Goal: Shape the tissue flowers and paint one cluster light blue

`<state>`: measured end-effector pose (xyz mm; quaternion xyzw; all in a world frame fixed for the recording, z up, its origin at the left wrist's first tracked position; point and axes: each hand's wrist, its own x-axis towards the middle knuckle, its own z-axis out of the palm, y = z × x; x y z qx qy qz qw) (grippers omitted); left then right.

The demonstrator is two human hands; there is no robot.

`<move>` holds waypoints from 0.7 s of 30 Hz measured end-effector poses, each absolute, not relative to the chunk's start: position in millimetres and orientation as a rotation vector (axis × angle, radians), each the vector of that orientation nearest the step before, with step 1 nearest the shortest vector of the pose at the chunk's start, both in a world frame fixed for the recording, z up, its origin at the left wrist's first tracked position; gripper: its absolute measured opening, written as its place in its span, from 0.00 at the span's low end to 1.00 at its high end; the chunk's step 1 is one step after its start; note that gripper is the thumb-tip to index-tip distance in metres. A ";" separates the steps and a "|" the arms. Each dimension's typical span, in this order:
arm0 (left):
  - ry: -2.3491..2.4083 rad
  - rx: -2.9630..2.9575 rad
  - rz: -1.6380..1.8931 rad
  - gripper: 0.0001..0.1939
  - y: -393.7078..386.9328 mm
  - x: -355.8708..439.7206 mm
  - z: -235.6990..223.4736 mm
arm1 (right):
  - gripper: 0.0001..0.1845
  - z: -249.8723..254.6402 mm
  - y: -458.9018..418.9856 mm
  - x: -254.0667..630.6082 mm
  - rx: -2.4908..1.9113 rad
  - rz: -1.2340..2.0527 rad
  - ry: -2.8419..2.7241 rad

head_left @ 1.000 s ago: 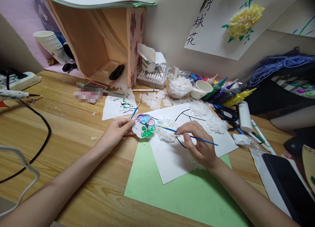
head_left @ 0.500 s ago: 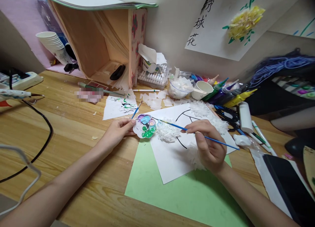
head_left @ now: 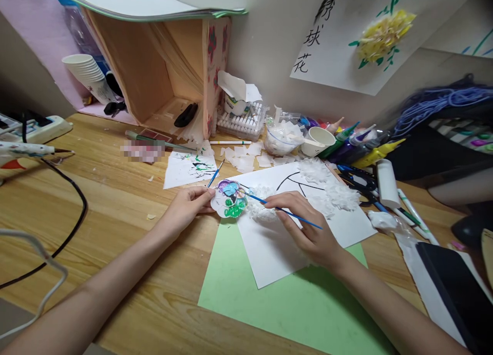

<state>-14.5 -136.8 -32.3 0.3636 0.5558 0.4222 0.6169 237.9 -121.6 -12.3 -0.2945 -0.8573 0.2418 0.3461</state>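
"Brush is pinched between thumb and fingers of our right hand, yes?"

"Yes, and our left hand has the palette clamped by its left rim. The bristles are at the opposite rim; we can't tell whether they touch paint."

"What could go wrong for us there?"

"The paint looks wet and the palette is held by one side only, so a tilt could send green onto the sheet just below. A loaded brush could also drip on the white tufts beside it, and our right wrist, low over the sheet, might crush other tufts."

"And farther out?"

"The green sheet lies under the white one, toward the worktop's near edge. A second brush leans just behind the palette, where our left knuckles could knock it. Cup and bottles crowd the back edge."

"Anything at the sides?"

"Phone by the near right corner, close to our right forearm; glue gun and black cable toward the left edge. A sleeve or arm could snag that cable."
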 end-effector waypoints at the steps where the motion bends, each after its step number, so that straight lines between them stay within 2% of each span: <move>1: 1.281 0.837 0.971 0.15 -136.8 -14.5 -32.2 | 0.13 -11.7 -121.4 238.7 -0.762 0.627 -2.208; 6: 1.314 0.831 0.960 0.14 -136.2 -13.9 -30.2 | 0.10 -9.3 -115.7 245.8 -0.811 0.613 -1.850; 9: 1.356 0.817 0.961 0.15 -135.7 -13.8 -29.5 | 0.11 -9.6 -109.8 250.7 -0.832 0.662 -1.675; 21: 1.366 0.774 0.986 0.15 -135.0 -13.7 -30.0 | 0.11 -15.3 -112.2 250.4 -0.903 0.701 -1.868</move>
